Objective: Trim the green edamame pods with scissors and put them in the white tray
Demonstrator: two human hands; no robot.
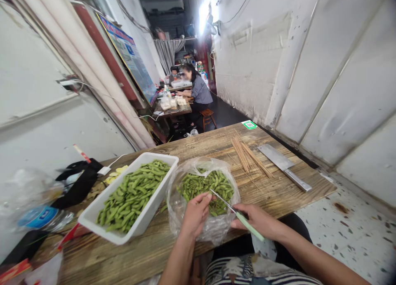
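My left hand (195, 214) is closed in a pinch at the near edge of a clear plastic bag (185, 169) full of green edamame pods (206, 185); what it pinches looks like a pod. My right hand (258, 221) grips scissors (236, 214) with pale green handles, blades pointing toward my left fingertips over the bag. To the left stands a white rectangular tub (145, 217) filled with more pods (133, 196).
On the wooden table (278, 190) lie several bamboo skewers (249, 158), a cleaver (283, 165) and a green QR card (249, 124). Plastic bottle (40, 217) and black bag (78, 182) at left. Two people sit at a far table (175, 110). Walls close on both sides.
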